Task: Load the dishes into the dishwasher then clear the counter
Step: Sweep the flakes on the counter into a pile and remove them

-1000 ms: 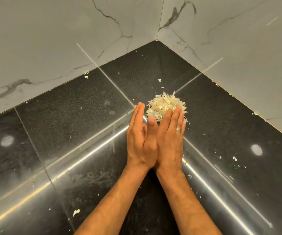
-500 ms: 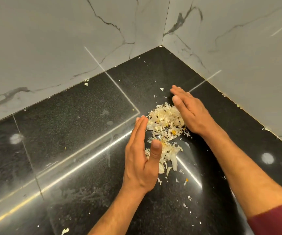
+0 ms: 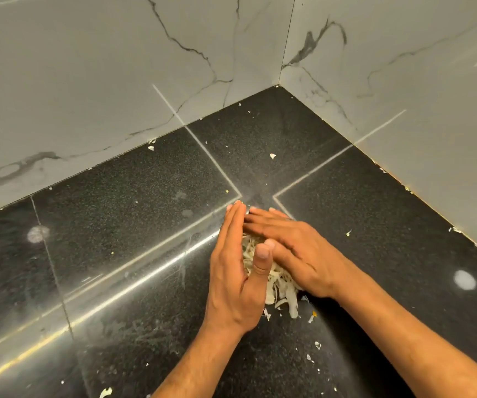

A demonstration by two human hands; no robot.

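A heap of pale vegetable peelings (image 3: pixel 278 285) lies on the black speckled desk (image 3: pixel 134 196), a little right of the middle of the frame and slightly below it. Most of the heap is hidden between the two hands; only its lower edge and a strip in the gap between them show.

The left hand (image 3: pixel 237 280) stands on its edge against the left side of the heap, palm facing right. Its fingers (image 3: pixel 233 222) are straight and pressed together, pointing toward the top of the frame, and the thumb lies over the peelings. The right hand (image 3: pixel 297 248) comes in from the lower right and lies flat over the top and right side of the heap, its fingers (image 3: pixel 266 218) straight and only slightly spread, blurred, their tips meeting the left fingertips. Neither hand curls round anything; both press flat against the heap.

Loose scraps (image 3: pixel 311 318) lie on the desk just below the heap, with smaller flecks scattered toward the bottom of the frame and a few in the upper middle, near the corner. One larger scrap (image 3: pixel 105 392) sits at the bottom edge, left of the left forearm.

Grey marble-look wall tiles (image 3: pixel 88 81) with dark veins rise behind the desk on both sides and meet in a corner in the upper right of the frame. Bright streaks of reflected light cross the desk in the lower left.
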